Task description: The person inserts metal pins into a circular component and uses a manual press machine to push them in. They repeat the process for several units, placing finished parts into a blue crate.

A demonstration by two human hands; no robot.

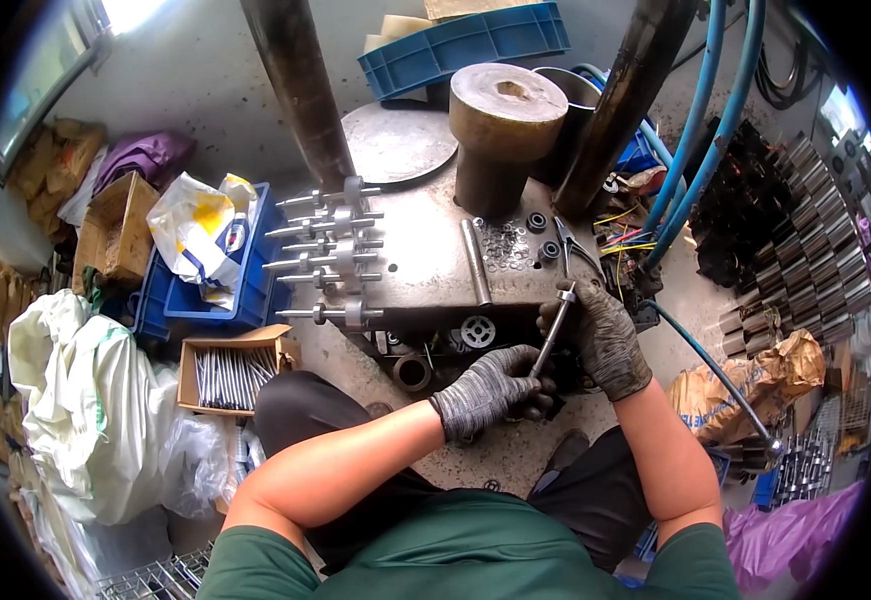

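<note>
Fingers (521, 358) hold the rod (553, 338) (slanted) at both ends.

We get bright light overall, mostly from upper L, w/ a blown-out white patch (133, 10) near the window (40, 80) & a smaller glare spot (841, 112) far R. Sheen washes the steel block (420, 240); below it, deep shadow. White sack (85, 400) runs close to overexposed. Centre's fairly sharp; edges bend, soften & drop into a black fisheye rim. Dark stack (740, 200) at R is prob. too underexposed for us to read detail.
</note>
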